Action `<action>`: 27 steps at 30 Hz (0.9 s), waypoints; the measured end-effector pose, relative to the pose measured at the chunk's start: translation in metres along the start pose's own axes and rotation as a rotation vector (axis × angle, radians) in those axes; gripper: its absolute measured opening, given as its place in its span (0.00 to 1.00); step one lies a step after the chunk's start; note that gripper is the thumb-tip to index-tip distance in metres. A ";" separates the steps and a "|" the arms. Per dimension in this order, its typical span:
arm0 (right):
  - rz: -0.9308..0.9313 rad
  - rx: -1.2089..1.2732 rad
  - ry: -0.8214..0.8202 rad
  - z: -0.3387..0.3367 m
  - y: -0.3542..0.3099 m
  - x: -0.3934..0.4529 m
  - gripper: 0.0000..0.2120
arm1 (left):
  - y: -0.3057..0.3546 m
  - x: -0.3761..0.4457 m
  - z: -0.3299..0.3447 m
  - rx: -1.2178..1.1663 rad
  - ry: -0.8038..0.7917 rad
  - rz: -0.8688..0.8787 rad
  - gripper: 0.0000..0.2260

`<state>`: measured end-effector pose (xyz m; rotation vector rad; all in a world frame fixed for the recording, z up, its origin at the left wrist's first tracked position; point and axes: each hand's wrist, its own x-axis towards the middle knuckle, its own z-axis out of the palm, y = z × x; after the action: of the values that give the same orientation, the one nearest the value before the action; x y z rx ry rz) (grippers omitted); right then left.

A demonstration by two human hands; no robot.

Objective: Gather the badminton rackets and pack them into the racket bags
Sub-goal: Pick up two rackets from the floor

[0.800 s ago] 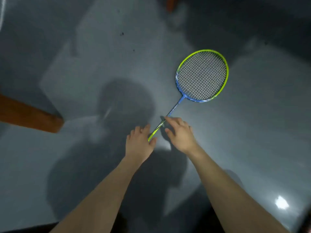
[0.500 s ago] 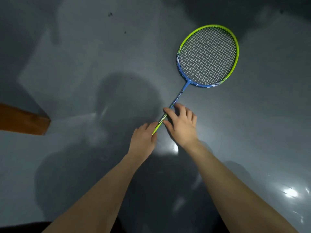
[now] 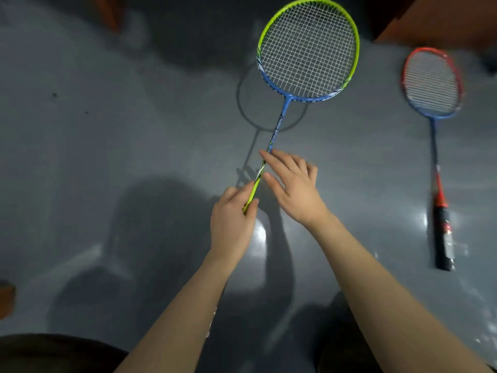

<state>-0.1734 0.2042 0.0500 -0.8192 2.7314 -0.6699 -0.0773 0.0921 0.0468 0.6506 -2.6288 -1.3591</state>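
Observation:
A green and blue badminton racket [image 3: 308, 48] hangs above the grey floor, head pointing away from me, its shadow below it. My left hand [image 3: 232, 222] is closed around the lower end of its shaft, hiding the handle. My right hand [image 3: 294, 184] rests its fingertips on the shaft just above, fingers spread. A second racket, red and blue [image 3: 433, 82], lies flat on the floor at the right with its black handle toward me. No racket bag is in view.
The glossy grey floor [image 3: 107, 135] reflects lamp glare near my wrists. Orange-brown wooden furniture [image 3: 443, 20] stands at the top right and another piece [image 3: 107, 9] at the top left. A dark rounded shape [image 3: 53, 354] fills the bottom left corner.
The green racket has come up off the floor, held by my left hand. My view has shifted right, bringing the red racket into sight.

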 end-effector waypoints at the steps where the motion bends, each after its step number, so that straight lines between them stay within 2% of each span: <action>1: 0.027 0.004 0.025 -0.010 0.008 -0.009 0.21 | 0.010 0.000 0.008 -0.014 -0.026 0.006 0.17; 5: 0.201 0.080 0.130 -0.043 0.055 -0.046 0.21 | 0.051 0.002 0.044 -0.088 -0.082 0.023 0.16; 9: 0.446 0.058 0.223 -0.064 0.124 -0.081 0.20 | 0.087 0.004 0.089 -0.048 -0.121 -0.004 0.17; 12: 0.701 0.019 0.188 -0.067 0.186 -0.106 0.21 | 0.103 0.006 0.125 -0.002 -0.125 -0.010 0.17; 16: 0.941 -0.075 0.064 -0.062 0.258 -0.126 0.28 | 0.112 0.011 0.167 -0.003 -0.128 -0.016 0.18; 22: 1.047 -0.193 0.036 -0.049 0.321 -0.128 0.37 | 0.111 0.028 0.209 0.077 -0.115 -0.015 0.17; 24: 1.032 -0.257 0.105 -0.047 0.325 -0.124 0.39 | 0.111 0.032 0.216 0.103 -0.123 -0.025 0.17; 27: 1.017 -0.220 0.178 -0.049 0.323 -0.122 0.39 | 0.109 0.034 0.220 0.127 -0.124 -0.022 0.16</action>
<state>-0.2398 0.5302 -0.0535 0.6465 2.8741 -0.2117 -0.2062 0.2989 0.0001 0.6308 -2.8336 -1.2856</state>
